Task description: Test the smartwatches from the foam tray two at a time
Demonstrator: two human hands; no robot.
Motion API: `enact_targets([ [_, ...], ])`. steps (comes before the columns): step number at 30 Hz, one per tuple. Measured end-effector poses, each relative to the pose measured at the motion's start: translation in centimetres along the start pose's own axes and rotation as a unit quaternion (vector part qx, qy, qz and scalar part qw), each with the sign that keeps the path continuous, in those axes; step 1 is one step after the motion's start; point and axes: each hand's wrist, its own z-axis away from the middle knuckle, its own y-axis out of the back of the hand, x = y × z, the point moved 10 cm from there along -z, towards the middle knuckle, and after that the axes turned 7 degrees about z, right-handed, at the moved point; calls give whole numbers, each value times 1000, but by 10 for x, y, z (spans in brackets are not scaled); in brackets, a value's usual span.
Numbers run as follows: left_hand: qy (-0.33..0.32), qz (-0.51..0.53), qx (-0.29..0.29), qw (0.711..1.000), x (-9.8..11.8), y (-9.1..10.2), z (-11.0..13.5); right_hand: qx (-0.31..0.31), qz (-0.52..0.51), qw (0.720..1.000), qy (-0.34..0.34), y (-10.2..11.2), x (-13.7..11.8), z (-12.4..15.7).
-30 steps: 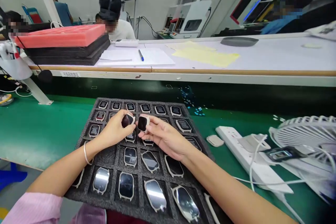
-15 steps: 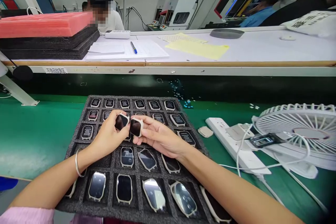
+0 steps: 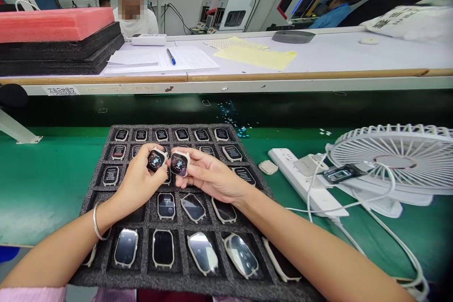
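Two smartwatch bodies without straps are held side by side above a dark foam tray (image 3: 145,273). My left hand (image 3: 139,174) is closed on one smartwatch (image 3: 156,159), its thumb at the lower edge of the case. In my right hand (image 3: 212,174) is the other smartwatch (image 3: 180,163), gripped between thumb and fingers. Both screens are lit with a watch face. Below, the tray's compartments hold several more watches; the far rows show lines of text, while the near rows, such as this watch (image 3: 163,249), have dark, reflective screens. My forearms hide some compartments.
Right of the tray lie a white power strip (image 3: 304,184), a white fan (image 3: 396,165), cables and a small device (image 3: 343,173) with a lit display. Behind runs a raised shelf (image 3: 247,63) with papers, a pen and stacked foam (image 3: 56,52). A person sits beyond it.
Both held watches' screens went from dark to showing a lit watch face. The hands keep their grip on them. The whole view has shifted slightly.
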Motion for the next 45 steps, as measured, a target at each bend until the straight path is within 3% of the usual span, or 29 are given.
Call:
enact_targets([
  [18,6,69,-13,998,-1,-4,0,-38,-19,999,32,-8,-5,0],
  [45,-7,39,-22,999,6,-6,0,-40,-18,999,30,-10,-7,2],
])
